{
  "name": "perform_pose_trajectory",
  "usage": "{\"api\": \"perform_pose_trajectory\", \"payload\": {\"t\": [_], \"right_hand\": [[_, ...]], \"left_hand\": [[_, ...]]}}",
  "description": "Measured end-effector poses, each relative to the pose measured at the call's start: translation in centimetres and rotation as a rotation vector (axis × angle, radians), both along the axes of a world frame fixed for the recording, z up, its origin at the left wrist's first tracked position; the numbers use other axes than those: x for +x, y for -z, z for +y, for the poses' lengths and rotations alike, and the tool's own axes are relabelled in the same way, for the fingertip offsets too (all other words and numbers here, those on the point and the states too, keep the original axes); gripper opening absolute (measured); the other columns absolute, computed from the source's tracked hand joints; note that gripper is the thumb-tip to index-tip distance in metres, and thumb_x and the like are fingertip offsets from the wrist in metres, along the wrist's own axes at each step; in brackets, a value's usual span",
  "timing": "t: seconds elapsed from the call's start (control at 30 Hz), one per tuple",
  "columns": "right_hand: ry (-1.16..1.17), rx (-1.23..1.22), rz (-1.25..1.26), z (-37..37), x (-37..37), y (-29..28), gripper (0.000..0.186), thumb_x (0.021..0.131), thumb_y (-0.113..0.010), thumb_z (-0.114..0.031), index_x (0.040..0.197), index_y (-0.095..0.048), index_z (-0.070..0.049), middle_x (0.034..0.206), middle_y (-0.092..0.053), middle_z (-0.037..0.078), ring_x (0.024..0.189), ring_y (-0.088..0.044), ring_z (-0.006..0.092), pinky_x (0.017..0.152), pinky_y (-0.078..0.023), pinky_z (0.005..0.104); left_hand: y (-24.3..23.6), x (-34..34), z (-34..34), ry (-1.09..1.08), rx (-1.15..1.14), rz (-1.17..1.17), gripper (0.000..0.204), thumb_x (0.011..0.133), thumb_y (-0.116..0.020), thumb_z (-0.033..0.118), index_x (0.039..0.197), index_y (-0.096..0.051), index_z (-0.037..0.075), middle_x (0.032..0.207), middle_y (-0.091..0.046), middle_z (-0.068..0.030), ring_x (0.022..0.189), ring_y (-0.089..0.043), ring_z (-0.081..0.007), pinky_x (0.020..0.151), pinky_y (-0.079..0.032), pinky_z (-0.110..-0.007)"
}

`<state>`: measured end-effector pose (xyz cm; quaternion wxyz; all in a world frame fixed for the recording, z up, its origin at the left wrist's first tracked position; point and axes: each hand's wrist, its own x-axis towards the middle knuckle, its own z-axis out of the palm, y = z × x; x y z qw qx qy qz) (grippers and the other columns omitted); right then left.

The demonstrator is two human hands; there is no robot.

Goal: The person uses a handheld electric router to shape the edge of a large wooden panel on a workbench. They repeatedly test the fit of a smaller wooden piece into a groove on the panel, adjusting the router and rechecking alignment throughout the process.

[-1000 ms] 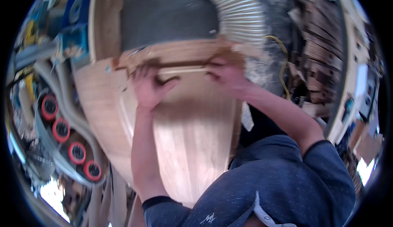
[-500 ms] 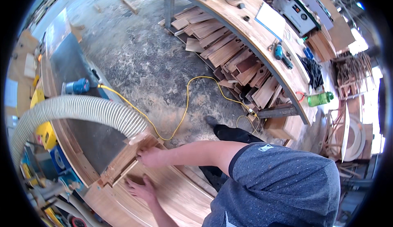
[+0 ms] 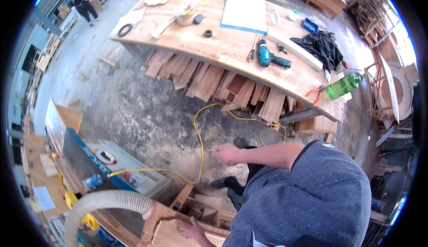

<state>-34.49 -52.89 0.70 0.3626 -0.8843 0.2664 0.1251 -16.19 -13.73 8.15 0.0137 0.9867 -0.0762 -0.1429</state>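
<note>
My left hand (image 3: 195, 231), fingers spread, rests at the edge of a pale wooden table top (image 3: 167, 236). Next to it stands a wooden fence piece (image 3: 154, 218), joined to a ribbed grey hose (image 3: 109, 199). My right hand (image 3: 227, 154) is off the wood, over the floor in front of my body; it is smeared by motion and its fingers are unclear. Beside the table top is an open wooden box (image 3: 209, 209) with offcuts in it.
A workbench (image 3: 214, 17) holds a drill (image 3: 269, 56), pliers (image 3: 316, 94) and a green bottle (image 3: 344, 85); planks (image 3: 209, 82) are stacked beneath. A yellow cord (image 3: 198, 135) crosses the floor to a blue power tool (image 3: 92, 182). A person (image 3: 84, 7) stands far off.
My right hand has lifted off the wooden fence and swung out over the floor. My left hand stays by the wood. The view has turned toward the workbench.
</note>
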Motion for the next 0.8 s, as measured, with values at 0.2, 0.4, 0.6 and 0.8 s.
{"api": "perform_pose_trajectory", "payload": {"t": [0.2,0.4,0.6,0.8], "right_hand": [[0.566,-0.132,-0.056,-16.7,-13.3,-5.8,0.033,0.093,-0.058,-0.022,0.120,-0.066,-0.004,0.129,-0.060,0.022,0.123,-0.058,0.0405,0.103,-0.051,0.0512],[0.860,-0.380,0.064,-25.0,-23.5,-8.2,0.039,0.093,-0.064,-0.019,0.130,-0.062,-0.006,0.142,-0.053,0.020,0.134,-0.050,0.0396,0.112,-0.044,0.0495],[0.876,-0.387,0.191,-24.7,-26.7,-4.9,0.058,0.090,-0.060,-0.010,0.146,-0.047,-0.004,0.163,-0.035,0.017,0.152,-0.031,0.0387,0.117,-0.036,0.0565],[0.851,-0.309,0.305,-24.9,-25.6,-5.2,0.076,0.085,-0.063,-0.010,0.155,-0.035,-0.001,0.169,-0.024,0.020,0.156,-0.023,0.0404,0.122,-0.033,0.0520]], "left_hand": [[4.1,-3.7,-10.7,0.119,-0.658,0.447,0.049,0.090,-0.078,0.021,0.127,-0.063,-0.006,0.118,-0.066,-0.0211,0.111,-0.064,-0.0308,0.097,-0.052,-0.042],[3.5,-7.2,-20.3,0.334,-0.659,0.631,0.045,0.092,-0.077,0.019,0.129,-0.064,-0.003,0.106,-0.071,-0.0150,0.104,-0.068,-0.0247,0.093,-0.054,-0.037],[2.0,-4.0,-21.8,0.550,-0.497,0.543,0.043,0.093,-0.075,0.025,0.126,-0.066,-0.001,0.108,-0.072,-0.0178,0.102,-0.070,-0.0315,0.090,-0.055,-0.039],[1.5,-2.7,-21.0,0.410,-0.515,0.518,0.046,0.094,-0.074,0.029,0.128,-0.066,-0.001,0.109,-0.074,-0.0174,0.101,-0.071,-0.0296,0.090,-0.055,-0.039]]}}
